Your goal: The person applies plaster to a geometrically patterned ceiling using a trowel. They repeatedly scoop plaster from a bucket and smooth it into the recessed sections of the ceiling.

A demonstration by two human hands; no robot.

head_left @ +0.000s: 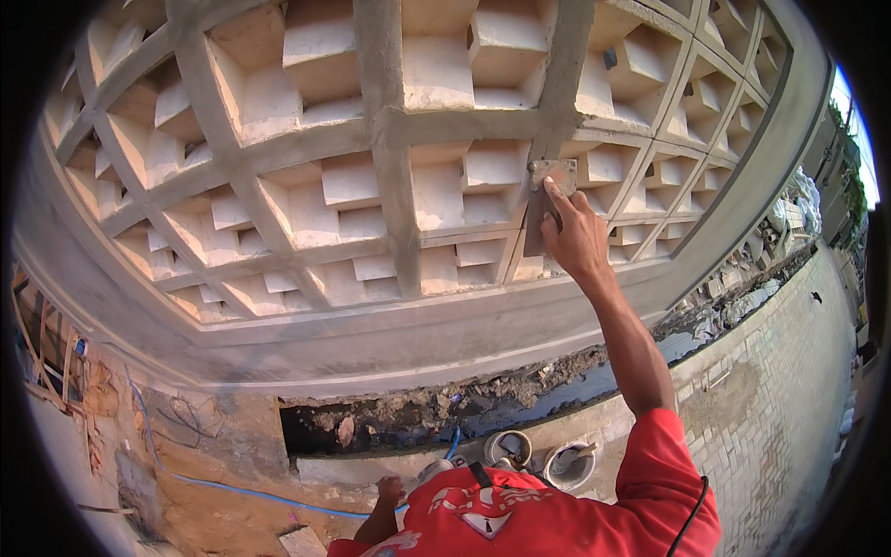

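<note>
One flat trowel (553, 171) against the lattice wall (388, 121), your right hand (576, 234) curled around it, index finger (555, 191) extended, your left hand (390, 489) below the wall, grip unclear.

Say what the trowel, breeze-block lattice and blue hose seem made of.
Trowel in the right hand: probably steel; flat, dull, smeared plate.
Breeze-block lattice: likely cast concrete; pale, matte, chalky faces between grey joints.
Blue hose: apparently flexible plastic; evenly coloured, loosely curving.
</note>
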